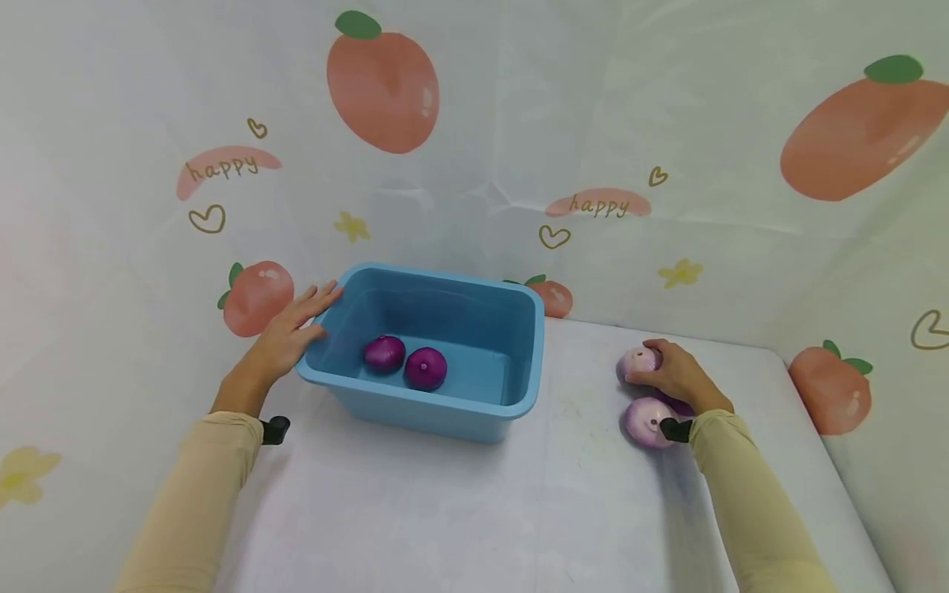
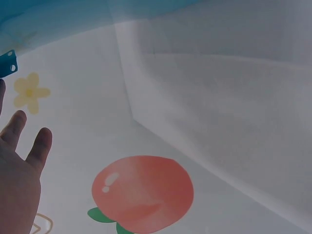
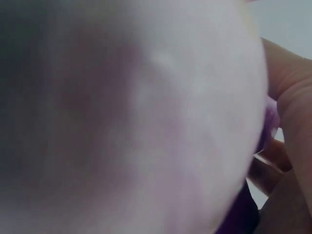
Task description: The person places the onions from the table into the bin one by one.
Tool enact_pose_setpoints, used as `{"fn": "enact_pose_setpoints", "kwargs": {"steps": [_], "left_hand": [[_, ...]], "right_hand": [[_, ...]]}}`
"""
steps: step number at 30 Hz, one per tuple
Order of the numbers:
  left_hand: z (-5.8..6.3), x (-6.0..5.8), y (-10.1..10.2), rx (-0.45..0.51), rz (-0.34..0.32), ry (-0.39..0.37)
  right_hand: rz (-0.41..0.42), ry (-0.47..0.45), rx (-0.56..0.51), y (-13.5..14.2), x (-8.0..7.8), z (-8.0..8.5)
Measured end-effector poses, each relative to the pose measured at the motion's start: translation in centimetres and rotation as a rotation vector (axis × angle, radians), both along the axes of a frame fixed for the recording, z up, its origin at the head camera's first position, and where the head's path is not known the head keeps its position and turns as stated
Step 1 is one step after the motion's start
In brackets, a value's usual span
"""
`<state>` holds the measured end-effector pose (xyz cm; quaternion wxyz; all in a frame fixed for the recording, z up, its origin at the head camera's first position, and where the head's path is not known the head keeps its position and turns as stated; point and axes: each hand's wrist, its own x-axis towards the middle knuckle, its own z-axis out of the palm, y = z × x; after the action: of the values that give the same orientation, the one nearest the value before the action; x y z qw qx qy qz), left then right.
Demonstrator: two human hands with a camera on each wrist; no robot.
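Observation:
My left hand (image 1: 285, 333) rests at the left rim of a light blue plastic tub (image 1: 437, 420), its fingers stretched along the edge. Two dark purple onions, one (image 1: 384, 353) left of the other (image 1: 426, 368), lie on the tub's floor. Over on the right, my right hand (image 1: 676, 375) grips a pale purple onion (image 1: 638, 363), thumb on the near side and fingers on the far side. A second pale onion (image 1: 647, 423) sits just below that hand and fills much of the right wrist view. Partly hidden under the palm is a dark purple onion (image 1: 680, 405).
The white-covered table (image 1: 415, 511) runs back to a white cloth backdrop (image 1: 474, 148) printed with fruit, hearts and flowers. Its right edge borders another stretch of the same cloth. The tub stands between my hands, near the backdrop.

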<state>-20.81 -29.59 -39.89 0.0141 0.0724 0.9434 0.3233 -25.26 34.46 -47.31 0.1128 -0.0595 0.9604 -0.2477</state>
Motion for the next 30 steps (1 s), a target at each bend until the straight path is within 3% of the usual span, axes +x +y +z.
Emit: {"fn": "enact_pose_setpoints", "kwargs": {"steps": [8,15,30], "left_hand": [[-0.1,0.1,0.0,-0.007,-0.001,0.009],[0.0,0.2,0.0,-0.006,-0.006,0.012],[0.1,0.2,0.1,-0.013,-0.005,0.022]], "right_hand": [[-0.033,0.059,-0.053,-0.2,0.1,0.6],[-0.046,0.101,-0.167,-1.1,0.1,2.6],[0.090,0.223,-0.350,-6.0,0.0,7.1]]}}
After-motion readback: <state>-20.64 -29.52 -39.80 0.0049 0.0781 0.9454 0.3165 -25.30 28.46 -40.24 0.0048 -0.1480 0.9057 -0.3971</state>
